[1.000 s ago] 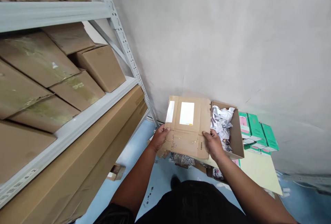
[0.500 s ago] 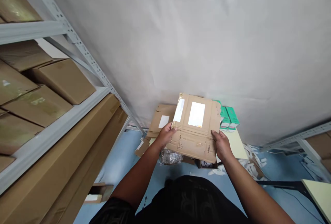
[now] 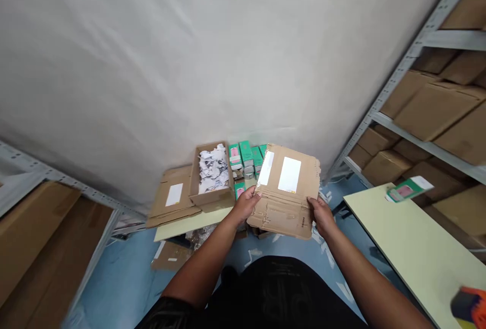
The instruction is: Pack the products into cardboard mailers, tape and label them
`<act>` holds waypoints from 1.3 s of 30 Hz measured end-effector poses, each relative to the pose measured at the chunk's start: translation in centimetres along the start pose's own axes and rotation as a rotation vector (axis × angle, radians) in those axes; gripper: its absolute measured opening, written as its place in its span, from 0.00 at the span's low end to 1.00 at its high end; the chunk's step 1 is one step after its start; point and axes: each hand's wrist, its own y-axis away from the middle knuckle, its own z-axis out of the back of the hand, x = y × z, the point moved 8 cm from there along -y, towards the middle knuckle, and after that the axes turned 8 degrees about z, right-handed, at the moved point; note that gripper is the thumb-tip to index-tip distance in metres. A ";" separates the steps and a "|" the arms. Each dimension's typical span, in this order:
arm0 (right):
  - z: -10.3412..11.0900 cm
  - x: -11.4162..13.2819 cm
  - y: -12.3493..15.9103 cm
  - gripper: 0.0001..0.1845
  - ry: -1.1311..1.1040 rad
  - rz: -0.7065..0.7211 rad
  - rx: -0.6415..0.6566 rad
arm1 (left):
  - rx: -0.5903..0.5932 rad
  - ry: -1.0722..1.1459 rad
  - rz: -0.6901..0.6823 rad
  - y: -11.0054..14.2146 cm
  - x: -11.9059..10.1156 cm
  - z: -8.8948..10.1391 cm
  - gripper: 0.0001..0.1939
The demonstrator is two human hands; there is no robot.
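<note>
Between my two hands is a flattened cardboard box (image 3: 283, 215) with white labels on its face, tilted and raised in front of my body. My left hand (image 3: 244, 206) grips its left edge, thumb on top. At the right edge my right hand (image 3: 321, 213) is closed on the cardboard in the same way. Behind it on a table stand green and white small boxes (image 3: 246, 154), partly hidden by the cardboard. Left of those sits an open carton (image 3: 212, 200) full of crumpled paper (image 3: 213, 167).
More flattened cardboard (image 3: 161, 202) lies at the left end of the pale table (image 3: 178, 226). To the right, a second table (image 3: 402, 228) bears a green box (image 3: 408, 190). Shelving with cartons (image 3: 421, 111) stands at right, long cartons (image 3: 49, 248) at left. Paper scraps litter the floor.
My view has turned to the right, bringing the paper-filled carton, the second table and the right shelving into sight. Both hands still hold the flattened box in front of me.
</note>
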 end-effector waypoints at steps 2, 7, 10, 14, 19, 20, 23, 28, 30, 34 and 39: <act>3.9 -0.4 -0.5 0.17 0.018 -0.018 -0.083 | 0.069 -0.054 0.016 -1.3 0.4 -3.3 0.32; 10.8 -1.4 -0.7 0.19 0.042 -0.081 -0.250 | 0.252 -0.192 0.044 -4.5 0.9 -9.6 0.29; 13.5 -1.7 -1.0 0.21 0.100 -0.075 -0.324 | 0.355 -0.274 0.020 -7.1 1.0 -12.5 0.27; 17.8 -0.6 -1.8 0.32 0.340 0.009 -0.523 | 0.498 -0.431 -0.046 -11.5 0.6 -16.0 0.24; 21.2 4.5 -2.3 0.44 0.722 0.233 -0.675 | 0.755 -0.664 -0.160 -16.8 -1.3 -20.3 0.20; 21.4 5.7 -2.2 0.43 0.763 0.286 -0.685 | 0.813 -0.695 -0.183 -17.7 -1.7 -21.3 0.19; 21.7 9.1 -0.9 0.41 0.796 0.416 -0.730 | 0.961 -0.754 -0.267 -19.9 -2.4 -24.5 0.16; 25.2 9.8 1.5 0.36 0.524 0.348 -0.853 | 1.082 -0.729 -0.393 -22.2 -1.5 -31.4 0.13; 27.6 8.5 2.0 0.26 0.384 0.285 -0.866 | 1.130 -0.757 -0.412 -22.4 -0.5 -34.7 0.12; 33.6 6.4 2.5 0.06 0.230 0.253 -0.931 | 1.230 -0.913 -0.436 -21.7 1.1 -42.4 0.12; 43.8 5.2 3.7 0.06 0.052 0.252 -1.144 | 1.103 -0.831 -0.560 -22.1 -0.5 -51.7 0.19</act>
